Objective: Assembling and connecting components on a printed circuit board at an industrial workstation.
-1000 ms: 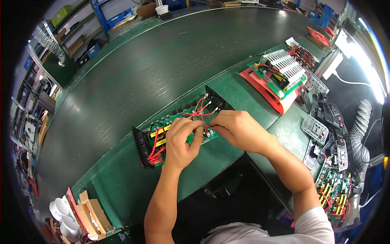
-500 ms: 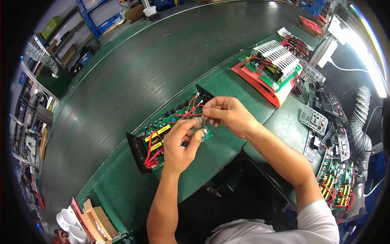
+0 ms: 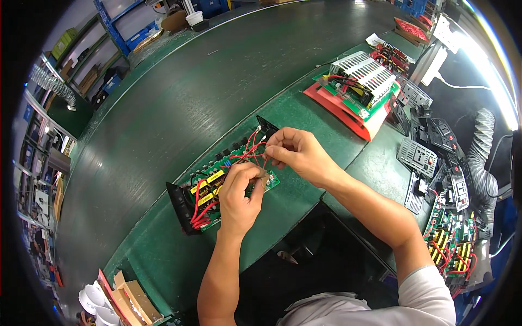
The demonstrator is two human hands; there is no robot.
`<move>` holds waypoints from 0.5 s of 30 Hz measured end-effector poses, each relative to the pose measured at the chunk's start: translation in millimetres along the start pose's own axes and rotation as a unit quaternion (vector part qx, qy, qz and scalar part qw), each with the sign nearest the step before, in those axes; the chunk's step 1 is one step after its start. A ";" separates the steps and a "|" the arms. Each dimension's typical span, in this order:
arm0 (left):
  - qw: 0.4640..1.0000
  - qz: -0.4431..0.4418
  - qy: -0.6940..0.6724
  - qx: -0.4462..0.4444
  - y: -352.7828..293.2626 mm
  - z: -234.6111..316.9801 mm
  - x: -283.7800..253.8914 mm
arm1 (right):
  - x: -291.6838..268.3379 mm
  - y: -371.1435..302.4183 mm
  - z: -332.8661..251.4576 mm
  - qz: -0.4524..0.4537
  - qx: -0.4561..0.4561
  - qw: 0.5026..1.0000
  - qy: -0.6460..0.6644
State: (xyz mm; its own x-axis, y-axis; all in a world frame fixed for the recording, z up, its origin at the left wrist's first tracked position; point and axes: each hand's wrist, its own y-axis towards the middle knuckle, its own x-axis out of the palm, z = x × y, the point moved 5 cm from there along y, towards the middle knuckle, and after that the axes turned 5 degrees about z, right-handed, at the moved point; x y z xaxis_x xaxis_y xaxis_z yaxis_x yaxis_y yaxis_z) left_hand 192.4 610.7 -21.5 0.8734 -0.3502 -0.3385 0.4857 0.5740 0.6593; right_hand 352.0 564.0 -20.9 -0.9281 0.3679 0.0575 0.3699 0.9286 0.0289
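A green circuit board (image 3: 272, 182) lies on the green bench between two black end panels, the near-left one (image 3: 180, 208) and the far-right one (image 3: 266, 125). Yellow-wrapped transformers (image 3: 209, 187) and thick red leads (image 3: 199, 216) fill its left part. Thin red wires (image 3: 253, 145) loop above its right part. My right hand (image 3: 298, 154) pinches one of these wires between thumb and forefinger. Over the board's right end, my left hand (image 3: 241, 186) is closed, its thumb and finger pinching where that wire comes down. Pale coverings show on its fingertips, which hide the wire's end.
Right of the board, a unit with a slotted metal cover (image 3: 365, 73) rests on red sheets (image 3: 340, 114). Black socket panels (image 3: 418, 155) and wired boards (image 3: 448, 244) crowd the far right. A cardboard box (image 3: 133, 299) and white cups (image 3: 92, 299) stand at lower left. A dark belt (image 3: 163, 125) runs behind.
The left thumb and finger have come closer together around the wire. Both hands appear slightly further left, as does the whole scene. The right hand keeps its pinch.
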 end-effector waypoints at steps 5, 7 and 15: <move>0.999 0.004 -0.040 -0.034 -1.1 -7.0 -1.2 | 2.7 -0.2 5.7 -0.050 -0.002 0.999 -0.013; 0.999 0.004 -0.040 -0.036 -2.7 -11.0 -1.7 | 8.2 -1.7 6.8 -0.089 -0.015 0.995 -0.033; 0.978 0.024 -0.138 -0.155 -8.2 -27.0 -1.8 | 9.4 -2.0 1.8 -0.118 -0.004 0.992 -0.040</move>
State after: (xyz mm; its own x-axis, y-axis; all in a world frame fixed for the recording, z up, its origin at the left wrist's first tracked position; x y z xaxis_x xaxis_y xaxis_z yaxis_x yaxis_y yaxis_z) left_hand 187.7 626.6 -44.5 0.8729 -0.4795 -0.0897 0.4697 0.7762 0.4207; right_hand 342.5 565.7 -22.2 -0.9893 0.1429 -0.0309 0.1416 0.9891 0.0396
